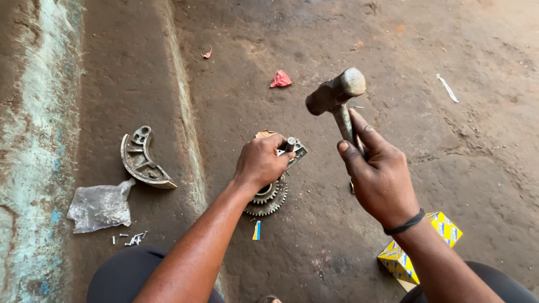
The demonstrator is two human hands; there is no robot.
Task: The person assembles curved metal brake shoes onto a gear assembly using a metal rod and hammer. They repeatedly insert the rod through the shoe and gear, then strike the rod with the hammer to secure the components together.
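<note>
Bare, oil-dark concrete floor (449, 185) fills the frame, with a worn raised ledge (135, 73) running down the left third, streaked pale green at its far edge. Down at the centre, the left hand (261, 163) is clamped over a grey toothed steel gear cluster (268, 197) lying flat on the floor, fingers curled shut around a short silver metal pin (290, 143) that stands up from a small flat bracket (297, 151) on top. Over on the right, the right hand (377, 174) has its fingers wrapped tight round the handle of a worn steel ball-peen hammer (336, 92), index finger laid along the shaft. The hammer is raised: its head sits in the upper centre, above and to the right of the pin and apart from it, with the handle's long axis running down and right into the fist. So the pin lies down and to the left of the hammer head.

On the ledge at left lies a curved grey metal shoe-shaped casting (140, 159), a crumpled clear plastic bag (101, 206) below it, and scattered small screws (132, 238). A yellow-and-blue cardboard box (418, 247) sits lower right; a red scrap (281, 79) lies upper centre.
</note>
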